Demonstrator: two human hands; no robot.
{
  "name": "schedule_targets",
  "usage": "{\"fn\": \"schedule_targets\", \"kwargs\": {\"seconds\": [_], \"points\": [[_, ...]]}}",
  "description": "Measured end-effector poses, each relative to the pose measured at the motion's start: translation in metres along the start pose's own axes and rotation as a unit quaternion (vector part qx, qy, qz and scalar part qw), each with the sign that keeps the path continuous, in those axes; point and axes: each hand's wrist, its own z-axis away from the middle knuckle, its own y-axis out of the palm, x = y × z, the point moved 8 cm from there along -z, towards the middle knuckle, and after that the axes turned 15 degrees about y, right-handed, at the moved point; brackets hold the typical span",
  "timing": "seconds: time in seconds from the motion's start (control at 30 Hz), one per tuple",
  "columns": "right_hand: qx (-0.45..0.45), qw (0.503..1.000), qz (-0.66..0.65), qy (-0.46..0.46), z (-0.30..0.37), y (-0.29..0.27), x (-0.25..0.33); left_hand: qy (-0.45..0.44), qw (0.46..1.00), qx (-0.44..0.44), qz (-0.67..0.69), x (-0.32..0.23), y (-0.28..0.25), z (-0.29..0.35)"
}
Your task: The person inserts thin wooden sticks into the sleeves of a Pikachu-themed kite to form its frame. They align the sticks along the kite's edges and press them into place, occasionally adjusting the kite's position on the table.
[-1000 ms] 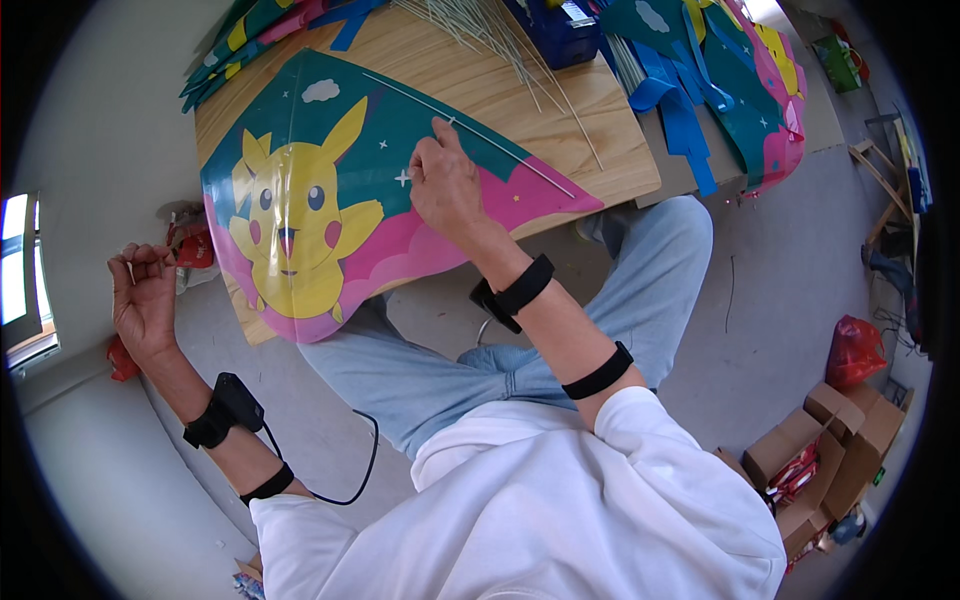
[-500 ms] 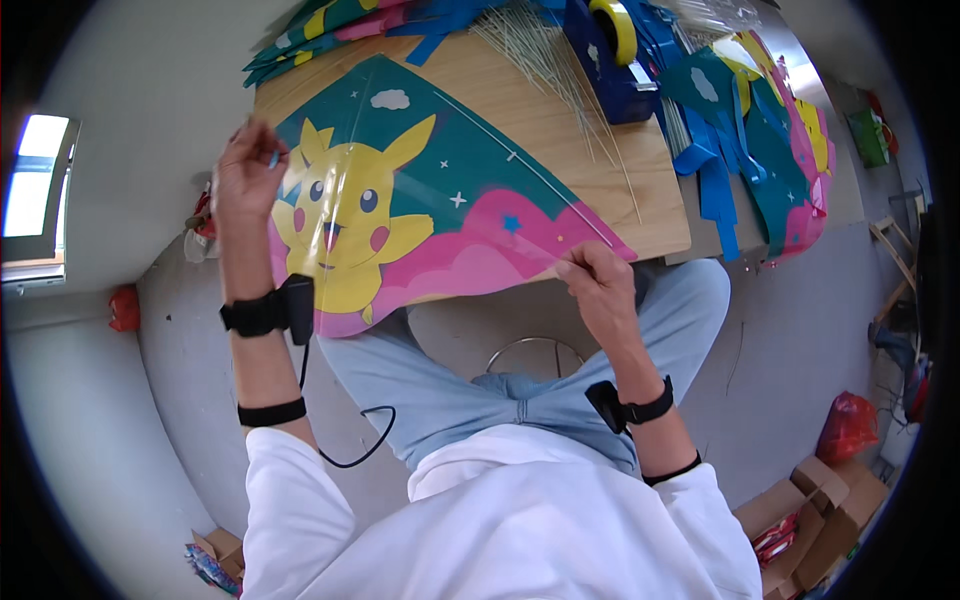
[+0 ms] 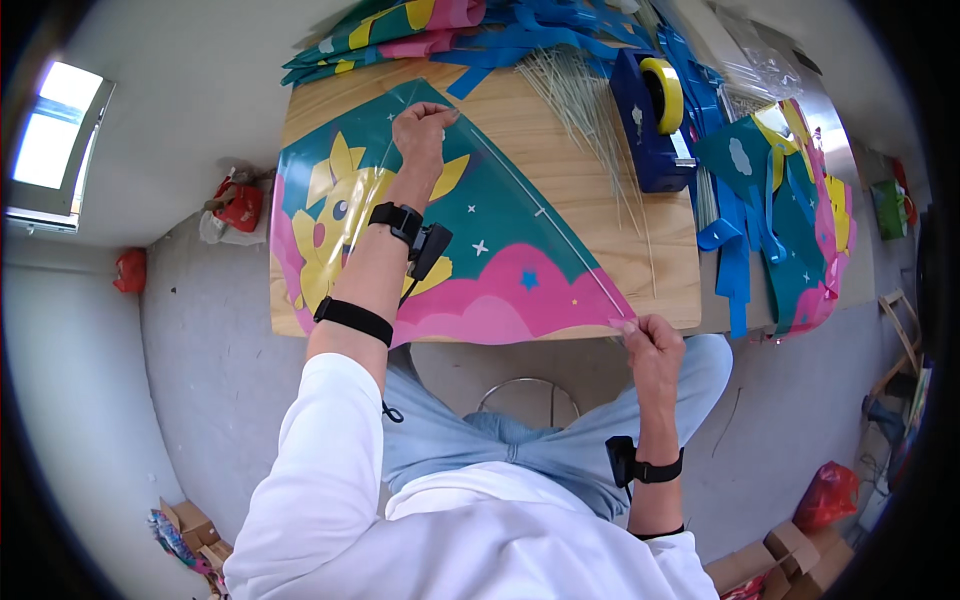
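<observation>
A kite sheet, green and pink with a yellow cartoon figure, lies flat on the wooden table. Along its right slanted edge runs a thin white rod, with a small white strip across its middle. My left hand is over the upper part of the sheet, its fingers pinched close to the rod's top end. Whatever it holds is too small to tell. At the lower right corner, my right hand pinches the sheet's tip beside the rod's lower end. My left forearm covers part of the figure.
A blue tape dispenser with a yellow roll stands at the back right. Beside it lie a pile of thin rods and blue ribbons. More printed sheets lie folded at the far left and right.
My left hand has swung right from beyond the sheet's left edge to the rod's top end. My right hand has shifted to the sheet's lower right corner. The view has tilted slightly.
</observation>
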Motion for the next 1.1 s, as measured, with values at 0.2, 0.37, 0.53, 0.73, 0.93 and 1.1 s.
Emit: {"fn": "schedule_targets", "kwargs": {"seconds": [0.2, 0.37, 0.53, 0.73, 0.93, 1.1], "points": [[0.001, 0.998, -0.051, 0.025, -0.01, -0.007, 0.003, 0.034, 0.993, 0.111, -0.039, 0.0, 0.024, -0.01], [-0.002, 0.999, -0.045, 0.022, -0.014, -0.009, 0.005, 0.062, 0.98, 0.17, -0.082, 0.001, 0.034, -0.016], [-0.008, 0.999, -0.032, 0.026, -0.015, -0.01, 0.007, 0.062, 0.976, 0.188, -0.095, 0.006, 0.038, -0.018], [-0.008, 0.999, -0.041, 0.028, -0.015, -0.011, 0.007, 0.052, 0.97, 0.199, -0.129, 0.013, 0.039, -0.018], [-0.012, 1.0, -0.023, 0.009, -0.014, -0.011, 0.011, 0.052, 0.968, 0.208, -0.13, 0.012, 0.038, -0.017], [-0.009, 0.999, -0.027, 0.018, -0.013, -0.01, 0.011, 0.059, 0.967, 0.209, -0.133, 0.013, 0.037, -0.018]]}}
